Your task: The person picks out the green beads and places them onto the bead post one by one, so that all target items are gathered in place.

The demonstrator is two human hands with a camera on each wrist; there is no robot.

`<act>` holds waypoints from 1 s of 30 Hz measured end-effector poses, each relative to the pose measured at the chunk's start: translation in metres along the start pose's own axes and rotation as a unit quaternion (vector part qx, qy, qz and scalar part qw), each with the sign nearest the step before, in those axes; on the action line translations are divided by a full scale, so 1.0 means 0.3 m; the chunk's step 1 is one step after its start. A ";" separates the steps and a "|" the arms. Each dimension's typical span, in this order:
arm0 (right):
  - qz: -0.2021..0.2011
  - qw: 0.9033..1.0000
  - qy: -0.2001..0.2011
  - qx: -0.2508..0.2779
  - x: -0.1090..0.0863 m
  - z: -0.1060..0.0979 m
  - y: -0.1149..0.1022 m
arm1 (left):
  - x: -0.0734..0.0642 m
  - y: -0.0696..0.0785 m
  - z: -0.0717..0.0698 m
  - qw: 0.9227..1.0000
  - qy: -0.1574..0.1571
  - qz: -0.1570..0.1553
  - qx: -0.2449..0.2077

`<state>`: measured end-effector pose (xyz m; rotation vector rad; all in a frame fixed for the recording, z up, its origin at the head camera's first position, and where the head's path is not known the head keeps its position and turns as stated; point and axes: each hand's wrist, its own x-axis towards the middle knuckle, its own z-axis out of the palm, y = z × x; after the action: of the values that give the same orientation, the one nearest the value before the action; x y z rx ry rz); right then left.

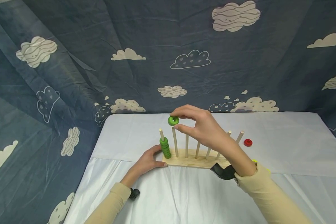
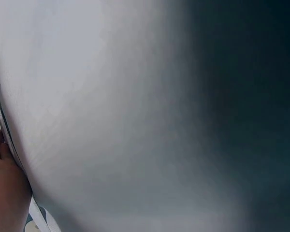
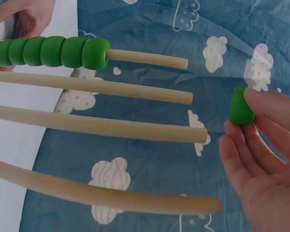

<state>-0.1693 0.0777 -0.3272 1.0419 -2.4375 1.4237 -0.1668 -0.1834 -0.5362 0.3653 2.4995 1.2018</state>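
My right hand pinches a green ring bead between thumb and fingers. In the head view the bead is just above the top of the second peg from the left; the right wrist view shows it apart from the peg tips. On the leftmost peg several green beads are stacked, with its tip bare. My left hand holds the left end of the wooden base, thumb at the front edge, fingers partly hidden behind. The left wrist view is mostly blurred white cloth, with part of a hand.
A red bead lies on the white cloth right of the stand. Something yellow is mostly hidden by the right sleeve. A black strap hangs at the right wrist. A dark cloud-print curtain stands behind.
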 end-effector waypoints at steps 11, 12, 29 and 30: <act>0.014 0.998 -0.057 -0.021 0.048 0.029 0.000 | 0.000 -0.006 -0.001 1.000 0.001 0.014 -0.003; 0.012 0.998 -0.064 -0.023 0.053 0.031 -0.001 | 0.001 -0.008 -0.002 1.000 0.000 0.016 -0.004; 0.036 0.983 -0.170 -0.053 0.111 0.072 0.001 | -0.001 -0.003 -0.007 1.000 -0.007 0.016 -0.005; 0.039 0.983 -0.173 -0.053 0.111 0.073 0.002 | -0.001 -0.002 -0.008 1.000 -0.006 0.016 -0.004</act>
<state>-0.1900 0.0436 -0.3253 1.2736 -2.7873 1.2005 -0.1674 -0.1855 -0.5352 0.4107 2.4868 1.2173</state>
